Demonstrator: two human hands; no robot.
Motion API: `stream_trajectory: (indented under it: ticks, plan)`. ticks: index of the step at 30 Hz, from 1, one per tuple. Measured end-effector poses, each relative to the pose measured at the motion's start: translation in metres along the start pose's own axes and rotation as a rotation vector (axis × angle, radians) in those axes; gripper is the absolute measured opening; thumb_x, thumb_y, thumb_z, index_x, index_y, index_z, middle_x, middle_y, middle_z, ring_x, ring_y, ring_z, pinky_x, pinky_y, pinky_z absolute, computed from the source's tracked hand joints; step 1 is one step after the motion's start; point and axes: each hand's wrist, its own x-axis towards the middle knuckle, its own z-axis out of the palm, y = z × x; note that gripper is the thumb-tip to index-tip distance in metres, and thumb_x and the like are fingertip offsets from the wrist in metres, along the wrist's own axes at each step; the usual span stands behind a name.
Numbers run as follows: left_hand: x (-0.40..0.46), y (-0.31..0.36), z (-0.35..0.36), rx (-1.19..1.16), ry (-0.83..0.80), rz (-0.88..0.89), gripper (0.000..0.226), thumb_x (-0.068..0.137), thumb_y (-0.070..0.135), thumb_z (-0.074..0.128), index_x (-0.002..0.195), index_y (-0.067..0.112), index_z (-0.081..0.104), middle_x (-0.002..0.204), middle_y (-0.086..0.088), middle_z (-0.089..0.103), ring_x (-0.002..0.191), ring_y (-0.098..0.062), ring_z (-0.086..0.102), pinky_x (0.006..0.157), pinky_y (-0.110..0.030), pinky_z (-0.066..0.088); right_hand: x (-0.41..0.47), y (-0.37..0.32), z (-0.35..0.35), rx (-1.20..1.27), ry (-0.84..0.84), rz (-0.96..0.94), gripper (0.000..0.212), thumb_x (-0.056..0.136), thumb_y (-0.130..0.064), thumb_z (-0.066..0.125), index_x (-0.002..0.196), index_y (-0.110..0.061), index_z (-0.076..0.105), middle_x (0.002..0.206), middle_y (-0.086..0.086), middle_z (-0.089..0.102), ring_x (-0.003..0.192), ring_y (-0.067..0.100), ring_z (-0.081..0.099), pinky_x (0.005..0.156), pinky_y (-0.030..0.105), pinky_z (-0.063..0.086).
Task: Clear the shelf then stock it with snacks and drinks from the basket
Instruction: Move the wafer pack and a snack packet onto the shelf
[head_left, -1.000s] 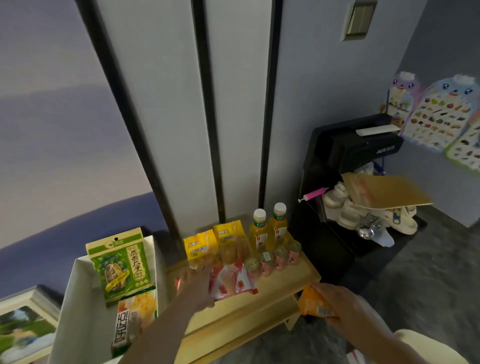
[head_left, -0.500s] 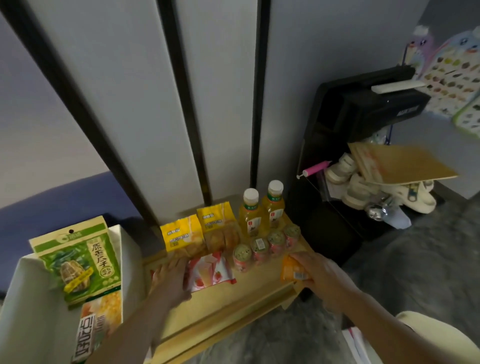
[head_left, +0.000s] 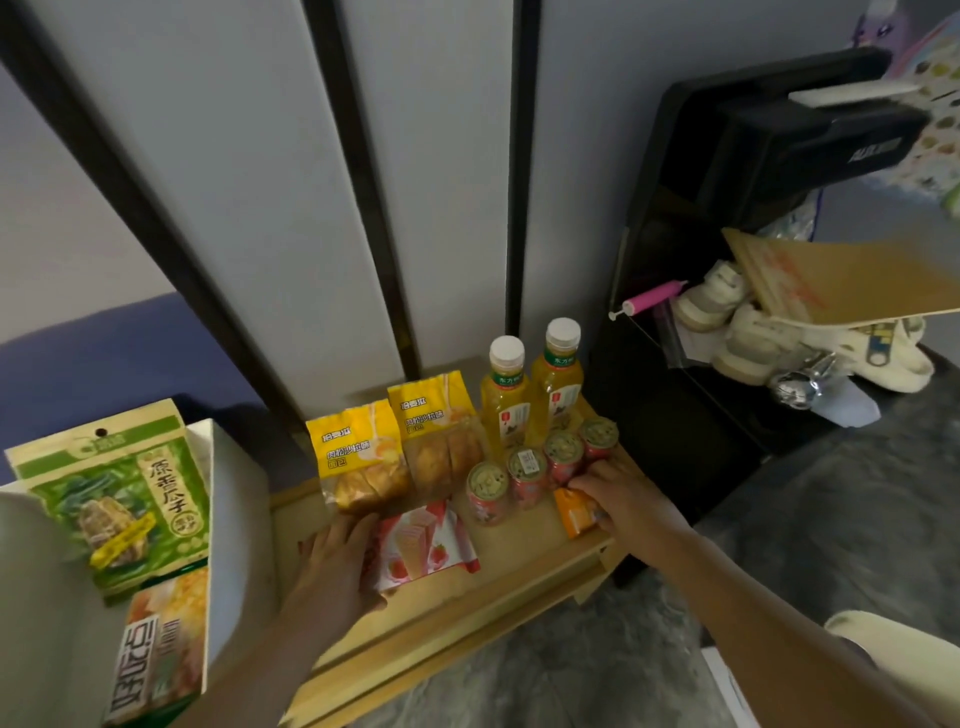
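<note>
right hand (head_left: 631, 496) pinching orange pack (head_left: 575, 513) down on shelf (head_left: 519, 551), right by its front edge; four cans (head_left: 543, 467) touching just past fingertips, two bottles (head_left: 532, 395) behind those; left hand (head_left: 337, 564) flat, fingers spread-ish, resting against pink wafer pack (head_left: 423, 545); two yellow bread bags (head_left: 395, 447) just beyond it; basket (head_left: 228, 519) left of left hand, green seed bag (head_left: 117, 499) inside

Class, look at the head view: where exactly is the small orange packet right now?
The orange packet lies near the right front of the wooden shelf, just in front of the row of red cans, gripped by the right hand.
</note>
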Motion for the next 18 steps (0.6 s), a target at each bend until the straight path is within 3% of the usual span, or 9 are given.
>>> stream_trajectory:
  ticks: [5,9,13,18]
  plan:
    - [-0.008,0.007,-0.009,-0.020,0.032,0.030,0.107,0.057,0.050,0.084,0.146,0.024,0.031,0.147,0.001,0.033,0.135,-0.025,0.032,0.111,-0.042,0.031,-0.020,-0.005,-0.002,0.011,0.097,0.026,0.062,0.085,-0.024,0.065,0.141,-0.032,0.037,0.146,-0.009,0.034,0.134,0.014,0.035,0.108,0.033,0.038]
    - [-0.017,0.020,-0.032,-0.029,0.045,0.022,0.100,0.063,0.053,0.080,0.145,0.023,0.031,0.150,0.001,0.032,0.138,-0.026,0.029,0.112,-0.046,0.029,-0.049,-0.016,-0.023,0.030,0.151,0.049,0.059,0.087,-0.030,0.065,0.140,-0.032,0.040,0.147,-0.008,0.037,0.135,0.016,0.036,0.108,0.039,0.039]
    - [-0.039,0.034,-0.062,-0.082,0.079,0.062,0.092,0.067,0.051,0.078,0.143,0.023,0.034,0.147,0.000,0.036,0.136,-0.024,0.031,0.110,-0.043,0.030,-0.092,-0.032,-0.049,0.029,0.168,0.053,0.067,0.084,-0.027,0.069,0.141,-0.034,0.037,0.145,-0.010,0.038,0.134,0.015,0.038,0.109,0.040,0.038]
    - [-0.085,0.048,-0.103,-0.118,0.090,0.114,0.097,0.069,0.052,0.076,0.146,0.024,0.026,0.151,0.001,0.027,0.139,-0.022,0.026,0.112,-0.037,0.025,-0.152,-0.063,-0.076,-0.075,0.151,0.140,0.091,0.083,-0.038,0.071,0.153,-0.031,0.013,0.158,-0.007,0.019,0.146,0.017,0.019,0.118,0.040,0.021]
